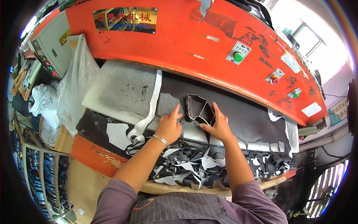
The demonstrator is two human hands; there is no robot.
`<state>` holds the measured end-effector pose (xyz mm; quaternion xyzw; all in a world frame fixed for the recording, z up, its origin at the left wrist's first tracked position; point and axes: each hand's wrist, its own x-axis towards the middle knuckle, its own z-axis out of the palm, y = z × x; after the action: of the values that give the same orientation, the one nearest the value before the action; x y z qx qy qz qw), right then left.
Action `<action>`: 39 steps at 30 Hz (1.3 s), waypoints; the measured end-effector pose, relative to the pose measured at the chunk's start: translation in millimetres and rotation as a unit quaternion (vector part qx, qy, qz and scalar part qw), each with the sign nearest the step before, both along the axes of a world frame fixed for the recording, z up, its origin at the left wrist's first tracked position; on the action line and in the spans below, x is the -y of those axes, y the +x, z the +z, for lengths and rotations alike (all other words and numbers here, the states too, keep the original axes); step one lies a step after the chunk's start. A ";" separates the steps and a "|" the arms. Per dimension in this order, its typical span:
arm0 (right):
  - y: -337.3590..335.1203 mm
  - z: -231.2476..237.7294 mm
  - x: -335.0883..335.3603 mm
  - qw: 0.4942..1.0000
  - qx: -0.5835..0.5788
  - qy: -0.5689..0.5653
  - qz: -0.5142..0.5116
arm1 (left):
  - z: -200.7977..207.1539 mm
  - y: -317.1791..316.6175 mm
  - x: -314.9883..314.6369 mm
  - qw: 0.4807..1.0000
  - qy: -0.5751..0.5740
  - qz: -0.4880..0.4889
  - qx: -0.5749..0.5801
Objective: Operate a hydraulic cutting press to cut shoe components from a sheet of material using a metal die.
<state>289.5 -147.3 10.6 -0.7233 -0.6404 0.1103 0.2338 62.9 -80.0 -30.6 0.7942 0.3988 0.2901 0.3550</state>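
A metal cutting die (189,108), a dark open frame with a crossbar, stands on a dark sheet of leather (246,115). My right hand (219,127) holds the die at its right side, thumb at the near edge and fingers along the far right edge. My left hand (169,126) lies left of the die with its fingers stretched out, holding nothing. Its fingertips are by a grey piece (166,105) with a cut outline. Part of the leather is hidden under the press beam.
The orange press beam (175,44) crosses above the pale cutting board (112,89), bearing a green button (238,56) and a red button (275,79). Leather scraps (186,164) pile along the near edge. A white strip (153,106) curls at left, near a plastic bag (76,82).
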 end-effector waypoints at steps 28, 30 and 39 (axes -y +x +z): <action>3.3 -31.3 26.5 0.995 0.068 0.055 -0.047 | -10.4 17.6 0.1 0.994 0.107 -0.018 0.005; 3.6 -31.1 26.0 0.995 0.065 0.055 -0.048 | -11.5 19.1 0.4 0.993 0.113 -0.017 -0.005; 9.4 -27.9 21.0 0.999 -0.001 0.040 -0.020 | -3.2 18.1 -6.1 0.991 0.119 -0.025 -0.050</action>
<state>298.9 -168.3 -17.3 -0.7259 -0.6293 0.0804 0.2655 81.1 -73.9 -33.8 0.8541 0.3585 0.2867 0.2445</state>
